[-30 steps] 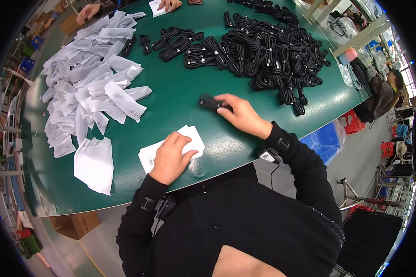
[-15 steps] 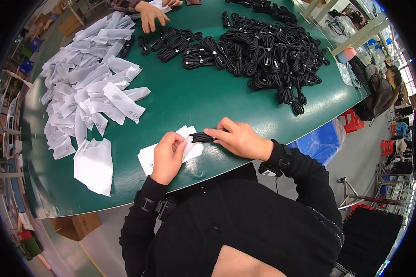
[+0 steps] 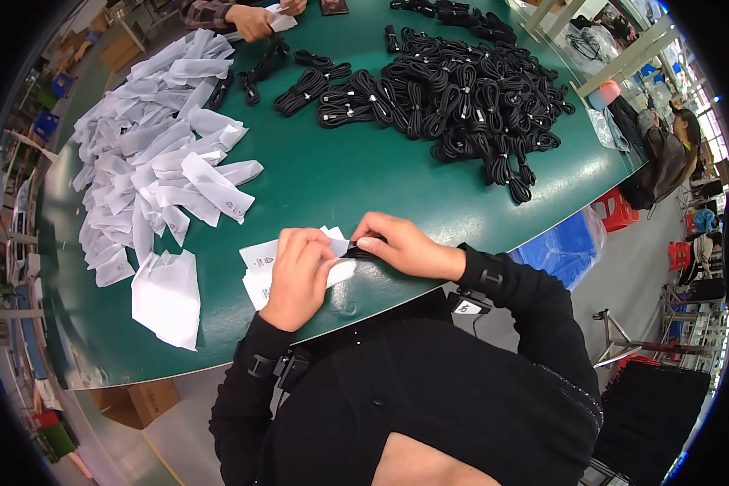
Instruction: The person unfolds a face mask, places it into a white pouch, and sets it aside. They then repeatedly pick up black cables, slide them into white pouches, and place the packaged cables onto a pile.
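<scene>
The left hand (image 3: 300, 271) is partly closed: its fingers are bent and the thumb is drawn toward the fingertips, gripping a white sleeve (image 3: 338, 242). The right hand (image 3: 405, 247) pinches a black cable bundle (image 3: 361, 252) between thumb and index finger. The bundle is located between the two hands, at the right end of the sleeve; fingers partly hide it, and the depth of any insertion cannot be determined. A stack of white sleeves (image 3: 257, 282) lies flat under and to the left of the left hand.

The near edge of the green table (image 3: 324, 182) runs close to both hands, rising from near left to far right. Both forearms cross this edge.

Green surface extends from the hands to the cable pile (image 3: 470, 101) at the far right, giving the widest room for movement. To the left, a narrower strip separates the stack from a single white bag (image 3: 166, 300), which lies flat near the table edge. The pile of white packets (image 3: 154, 146) bounds the left side. At the far edge, a co-worker's hands (image 3: 255, 23) hold white material beside loose cable bundles (image 3: 301, 91). Beyond the right edge, blue plastic sheeting (image 3: 560, 247) and a red stool (image 3: 616, 212) stand below table level.
</scene>
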A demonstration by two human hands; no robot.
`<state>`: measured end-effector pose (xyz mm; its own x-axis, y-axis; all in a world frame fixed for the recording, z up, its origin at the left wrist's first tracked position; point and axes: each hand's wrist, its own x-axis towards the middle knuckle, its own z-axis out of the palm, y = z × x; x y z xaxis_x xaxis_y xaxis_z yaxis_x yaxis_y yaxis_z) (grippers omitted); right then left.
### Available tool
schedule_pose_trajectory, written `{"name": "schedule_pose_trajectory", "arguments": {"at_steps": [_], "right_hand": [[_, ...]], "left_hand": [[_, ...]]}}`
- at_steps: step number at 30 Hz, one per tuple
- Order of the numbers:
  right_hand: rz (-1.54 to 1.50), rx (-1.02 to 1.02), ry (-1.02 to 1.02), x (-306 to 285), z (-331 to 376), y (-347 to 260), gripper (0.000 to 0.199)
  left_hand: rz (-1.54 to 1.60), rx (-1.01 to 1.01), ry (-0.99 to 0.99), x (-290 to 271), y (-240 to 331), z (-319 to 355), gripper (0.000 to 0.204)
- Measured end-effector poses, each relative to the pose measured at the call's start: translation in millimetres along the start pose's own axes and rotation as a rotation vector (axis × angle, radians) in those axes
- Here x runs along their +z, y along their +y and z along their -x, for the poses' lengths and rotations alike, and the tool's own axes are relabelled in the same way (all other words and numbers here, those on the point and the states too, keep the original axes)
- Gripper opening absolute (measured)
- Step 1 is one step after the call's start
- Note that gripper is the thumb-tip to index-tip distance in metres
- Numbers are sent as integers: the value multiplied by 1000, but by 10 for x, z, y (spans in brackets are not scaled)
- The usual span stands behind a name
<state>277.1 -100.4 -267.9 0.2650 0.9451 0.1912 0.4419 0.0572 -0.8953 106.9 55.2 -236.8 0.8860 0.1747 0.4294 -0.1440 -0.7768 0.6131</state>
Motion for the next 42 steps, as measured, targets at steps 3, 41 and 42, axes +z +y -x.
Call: {"name": "schedule_pose_trajectory", "arguments": {"at_steps": [3, 41, 42], "right_hand": [[138, -172, 31, -28, -82, -136, 26], [830, 81, 609, -820, -1134, 999, 22], [691, 57, 596, -828, -1054, 849, 20]], "left_hand": [[38, -76, 86, -87, 4, -82, 15], [-133, -177, -23, 383, -104, 218, 17], [-111, -164, 12, 394, -110, 195, 16]]}}
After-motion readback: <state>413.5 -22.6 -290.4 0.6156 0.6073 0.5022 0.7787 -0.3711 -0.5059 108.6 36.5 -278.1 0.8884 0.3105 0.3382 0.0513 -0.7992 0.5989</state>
